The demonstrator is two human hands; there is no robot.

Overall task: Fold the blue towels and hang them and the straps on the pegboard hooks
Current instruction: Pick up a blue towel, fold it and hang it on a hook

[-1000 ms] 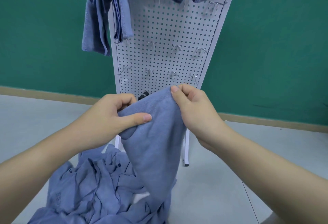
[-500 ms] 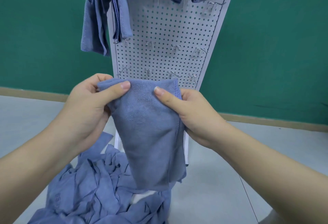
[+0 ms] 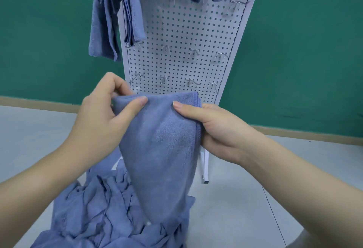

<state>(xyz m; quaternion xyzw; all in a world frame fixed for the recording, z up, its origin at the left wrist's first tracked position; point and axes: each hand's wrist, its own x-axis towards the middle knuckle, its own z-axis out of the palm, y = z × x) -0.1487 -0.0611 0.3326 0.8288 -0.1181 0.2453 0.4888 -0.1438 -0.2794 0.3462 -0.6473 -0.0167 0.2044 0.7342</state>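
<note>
The scene is evenly and brightly lit, without glare. Only faint shadows are cast. Straight lines are bowed by wide-angle distortion; slight softness is seen throughout.

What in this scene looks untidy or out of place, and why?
The pile of blue towels lies crumpled on the floor below the pegboard, unfolded, while two rows of hooks stand bare. The folded towel, pinched by the left hand and right hand, looks neat.
</note>
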